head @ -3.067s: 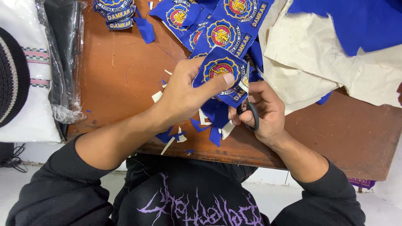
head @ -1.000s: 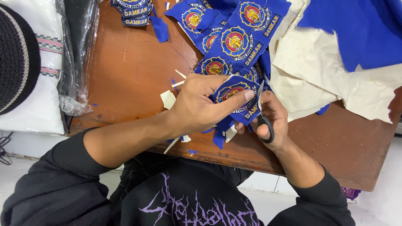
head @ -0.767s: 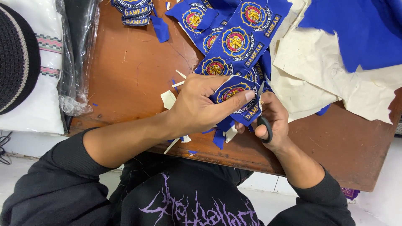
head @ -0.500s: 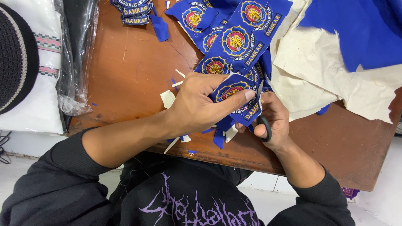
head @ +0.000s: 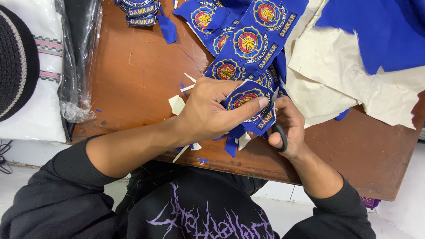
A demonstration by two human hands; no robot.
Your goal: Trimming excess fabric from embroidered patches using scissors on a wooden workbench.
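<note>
Head view: my left hand (head: pixel 208 113) pinches a blue embroidered patch (head: pixel 252 106) just above the table edge (head: pixel 310 175), thumb pressed flat on its face. My right hand (head: pixel 287 126) is closed around black-handled scissors (head: pixel 278 121), blades at the patch's right border. Best, I judge, to keep cloth taut, turn the patch rather than the scissors, and cut close beside the stitched rim, offcuts (head: pixel 177 104) lying near

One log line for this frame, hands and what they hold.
left hand: pinches blue badge | right hand: holds scissors at badge edge | scraps on wooden table
</note>
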